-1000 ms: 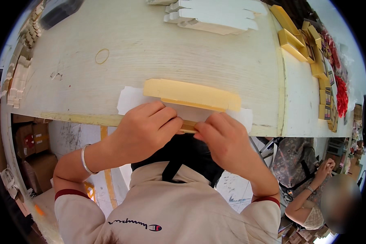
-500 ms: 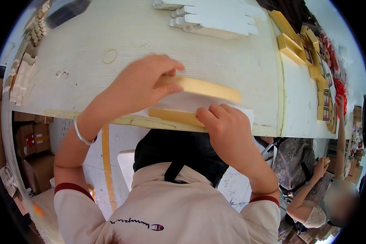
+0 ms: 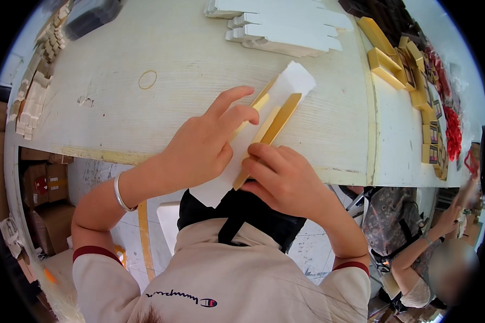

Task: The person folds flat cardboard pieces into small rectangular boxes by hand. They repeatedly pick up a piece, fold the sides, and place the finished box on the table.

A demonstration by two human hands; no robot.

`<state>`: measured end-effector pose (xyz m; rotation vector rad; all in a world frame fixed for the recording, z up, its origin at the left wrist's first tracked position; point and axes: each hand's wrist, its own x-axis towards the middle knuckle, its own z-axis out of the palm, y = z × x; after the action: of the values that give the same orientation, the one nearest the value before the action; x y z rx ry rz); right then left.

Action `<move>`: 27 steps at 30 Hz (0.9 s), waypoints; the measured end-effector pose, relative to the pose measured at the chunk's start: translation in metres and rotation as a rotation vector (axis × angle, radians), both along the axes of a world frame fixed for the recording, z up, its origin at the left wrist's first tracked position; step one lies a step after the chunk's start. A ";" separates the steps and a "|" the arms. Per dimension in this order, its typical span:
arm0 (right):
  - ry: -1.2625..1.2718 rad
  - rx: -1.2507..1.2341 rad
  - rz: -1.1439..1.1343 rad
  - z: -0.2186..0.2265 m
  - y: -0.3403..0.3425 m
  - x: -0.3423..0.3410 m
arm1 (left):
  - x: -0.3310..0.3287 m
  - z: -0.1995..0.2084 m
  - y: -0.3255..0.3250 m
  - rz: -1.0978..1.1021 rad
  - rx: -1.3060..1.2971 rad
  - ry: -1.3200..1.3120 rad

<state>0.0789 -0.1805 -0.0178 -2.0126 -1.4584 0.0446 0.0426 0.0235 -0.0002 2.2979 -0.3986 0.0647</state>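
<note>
A partly folded carton [image 3: 293, 78], white on its inner face with gold side walls, slants from the table's front edge toward the upper right. Its near end juts past the edge above my lap. My right hand [image 3: 285, 175] pinches the raised right gold wall near that end, thumb and fingers closed on it. Beside the left wall is my left hand [image 3: 202, 137], its index finger lifted and the fingers apart. Its fingertips reach over that wall and hide part of it; whether they press on it I cannot make out.
A stack of flat white carton blanks [image 3: 291, 32] lies at the far middle. Gold boxes [image 3: 388, 67] line the right side, with red material [image 3: 452, 134] beyond. Small pale pieces [image 3: 29, 105] edge the left; a rubber band [image 3: 147, 79] lies nearer. Another person's arm [image 3: 415, 258] shows at lower right.
The carton has turned from lying crosswise to pointing away from me, its near end now over the edge. My left hand has moved right and down, while the right keeps its hold.
</note>
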 end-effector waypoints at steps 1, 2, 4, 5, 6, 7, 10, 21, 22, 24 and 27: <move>0.051 0.042 0.014 0.001 -0.002 0.003 | -0.002 -0.002 -0.001 -0.008 0.054 -0.066; 0.102 0.083 0.026 0.000 -0.004 0.006 | -0.004 -0.004 -0.002 -0.017 0.107 -0.132; 0.134 0.123 0.027 -0.004 -0.005 0.012 | -0.007 -0.002 -0.005 -0.005 0.147 -0.180; 0.149 0.144 0.028 -0.005 -0.005 0.015 | -0.007 -0.001 -0.005 0.002 0.167 -0.205; 0.175 0.134 0.033 -0.005 -0.006 0.020 | -0.007 -0.004 -0.003 -0.062 0.195 -0.197; 0.201 0.124 0.038 -0.004 -0.009 0.024 | -0.007 -0.008 0.000 -0.126 0.222 -0.190; 0.198 0.120 0.034 -0.002 -0.011 0.027 | 0.001 0.001 0.012 -0.350 0.037 0.002; 0.025 0.118 -0.086 -0.003 -0.004 0.010 | 0.004 -0.006 0.010 -0.334 -0.003 -0.047; 0.061 0.117 -0.093 -0.002 -0.005 0.009 | 0.002 -0.009 0.003 -0.287 -0.009 -0.104; 0.135 0.110 -0.111 0.001 -0.006 0.007 | 0.000 -0.011 -0.001 -0.237 -0.020 -0.168; 0.208 0.036 -0.106 0.009 -0.004 0.009 | -0.002 -0.014 -0.005 -0.210 -0.037 -0.208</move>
<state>0.0878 -0.1844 -0.0089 -1.9880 -1.2139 0.1761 0.0402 0.0186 -0.0145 2.2068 -0.7370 0.2057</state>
